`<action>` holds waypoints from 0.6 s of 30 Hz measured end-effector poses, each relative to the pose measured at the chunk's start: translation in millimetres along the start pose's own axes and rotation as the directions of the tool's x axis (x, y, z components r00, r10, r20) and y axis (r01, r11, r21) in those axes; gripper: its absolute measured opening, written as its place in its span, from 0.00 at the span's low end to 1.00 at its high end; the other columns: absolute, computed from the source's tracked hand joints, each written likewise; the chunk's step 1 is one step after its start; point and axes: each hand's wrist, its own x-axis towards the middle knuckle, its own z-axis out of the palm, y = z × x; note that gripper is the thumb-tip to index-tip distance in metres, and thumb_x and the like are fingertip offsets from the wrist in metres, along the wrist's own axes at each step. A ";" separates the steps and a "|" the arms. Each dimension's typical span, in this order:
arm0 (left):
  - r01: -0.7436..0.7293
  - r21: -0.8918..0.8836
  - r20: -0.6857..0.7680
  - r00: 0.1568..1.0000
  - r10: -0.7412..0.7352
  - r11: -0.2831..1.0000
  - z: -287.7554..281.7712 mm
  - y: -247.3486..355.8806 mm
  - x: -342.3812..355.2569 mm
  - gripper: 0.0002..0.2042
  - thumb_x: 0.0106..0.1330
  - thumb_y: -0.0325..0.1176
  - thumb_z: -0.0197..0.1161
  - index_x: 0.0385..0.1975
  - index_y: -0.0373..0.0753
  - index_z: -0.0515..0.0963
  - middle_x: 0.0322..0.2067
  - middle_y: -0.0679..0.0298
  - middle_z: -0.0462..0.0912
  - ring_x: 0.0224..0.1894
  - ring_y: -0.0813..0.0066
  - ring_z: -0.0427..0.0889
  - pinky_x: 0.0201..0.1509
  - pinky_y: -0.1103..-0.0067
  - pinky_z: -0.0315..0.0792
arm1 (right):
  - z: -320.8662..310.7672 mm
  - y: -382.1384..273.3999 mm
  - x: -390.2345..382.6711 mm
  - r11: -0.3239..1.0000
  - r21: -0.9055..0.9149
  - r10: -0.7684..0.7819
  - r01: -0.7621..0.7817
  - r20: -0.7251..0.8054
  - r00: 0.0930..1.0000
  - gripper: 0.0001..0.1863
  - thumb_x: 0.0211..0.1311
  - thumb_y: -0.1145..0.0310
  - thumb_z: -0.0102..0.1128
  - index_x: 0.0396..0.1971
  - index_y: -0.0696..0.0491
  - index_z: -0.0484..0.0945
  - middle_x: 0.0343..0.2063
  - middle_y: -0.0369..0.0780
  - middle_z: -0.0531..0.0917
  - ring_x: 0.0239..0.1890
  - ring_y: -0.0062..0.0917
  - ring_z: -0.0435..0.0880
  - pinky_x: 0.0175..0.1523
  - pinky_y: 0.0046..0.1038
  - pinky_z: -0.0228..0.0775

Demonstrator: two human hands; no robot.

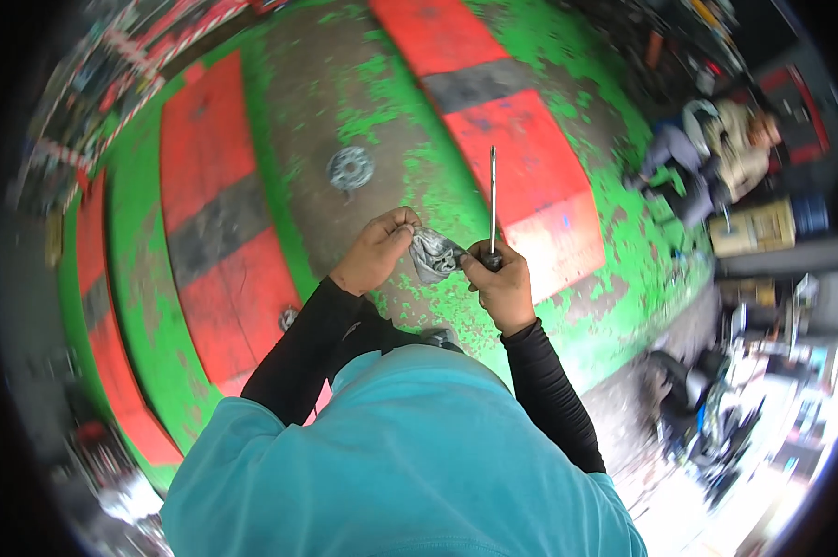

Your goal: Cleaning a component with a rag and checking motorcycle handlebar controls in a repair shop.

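Observation:
My left hand (pixel 379 252) pinches the left edge of a small grey, rounded piece (pixel 433 256) with a swirled, ridged surface. I cannot tell whether it is a metal part or crumpled cloth. Closed round the dark handle of a screwdriver (pixel 493 200) is my right hand (pixel 500 286), its thumb and fingers also at the piece's right edge. The long shaft points away from me, its tip clear of the piece. On the floor beyond my hands lies a round grey metal disc (pixel 350 168) with holes.
Long red ramps with dark bands, one left (pixel 216 213) and one right (pixel 502 121), stand on the worn green floor (pixel 363 102). A person (pixel 716 148) sits at the far right near a yellowish box (pixel 758 230). Another grey object (pixel 289 317) is by my left forearm.

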 end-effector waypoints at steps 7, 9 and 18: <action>-0.020 -0.063 0.252 0.967 0.035 0.998 160.9 24.5 84.9 0.10 0.73 0.33 0.51 0.32 0.35 0.73 0.27 0.71 0.68 0.32 0.84 0.66 0.37 0.81 0.63 | -129.3 32.5 -49.0 0.927 -0.347 -0.308 0.144 -0.480 0.822 0.10 0.53 0.71 0.68 0.30 0.61 0.78 0.17 0.37 0.77 0.20 0.14 0.71 0.27 0.23 0.66; -0.144 0.212 0.380 0.924 0.055 0.967 192.0 40.8 103.8 0.13 0.75 0.37 0.52 0.30 0.36 0.72 0.27 0.71 0.66 0.32 0.83 0.64 0.38 0.81 0.62 | -157.5 38.4 -56.0 0.959 -0.269 -0.228 0.091 -0.537 0.812 0.09 0.55 0.71 0.66 0.32 0.59 0.78 0.18 0.36 0.78 0.20 0.14 0.72 0.27 0.22 0.67; -0.326 0.308 0.717 0.697 0.007 0.894 276.1 14.1 221.6 0.09 0.57 0.25 0.66 0.30 0.36 0.71 0.23 0.69 0.69 0.28 0.81 0.68 0.35 0.79 0.67 | -290.4 59.3 -59.2 0.812 0.535 0.085 0.231 -0.500 0.862 0.13 0.60 0.77 0.55 0.46 0.58 0.73 0.24 0.32 0.78 0.23 0.14 0.75 0.28 0.19 0.66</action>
